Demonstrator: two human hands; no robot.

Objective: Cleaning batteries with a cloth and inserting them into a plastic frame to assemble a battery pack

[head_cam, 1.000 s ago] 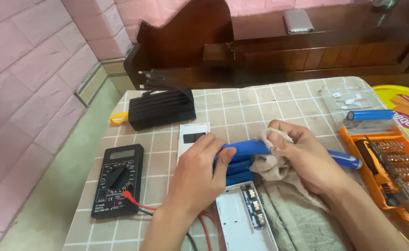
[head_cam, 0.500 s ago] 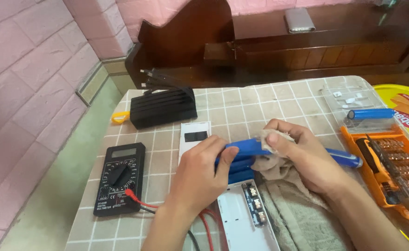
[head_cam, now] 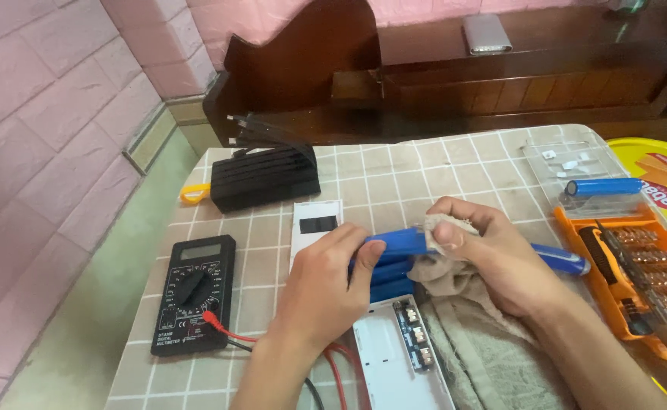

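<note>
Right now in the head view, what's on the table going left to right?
Black multimeter → left hand → blue battery cell it holds → right hand with a beige cloth → orange screwdriver-bit case → yellow round tin.

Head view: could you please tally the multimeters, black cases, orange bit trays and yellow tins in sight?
Black digital multimeter: 1
Black ribbed rectangular case: 1
Orange plastic screwdriver-bit tray: 1
Yellow round metal tin: 1
Total: 4
</note>
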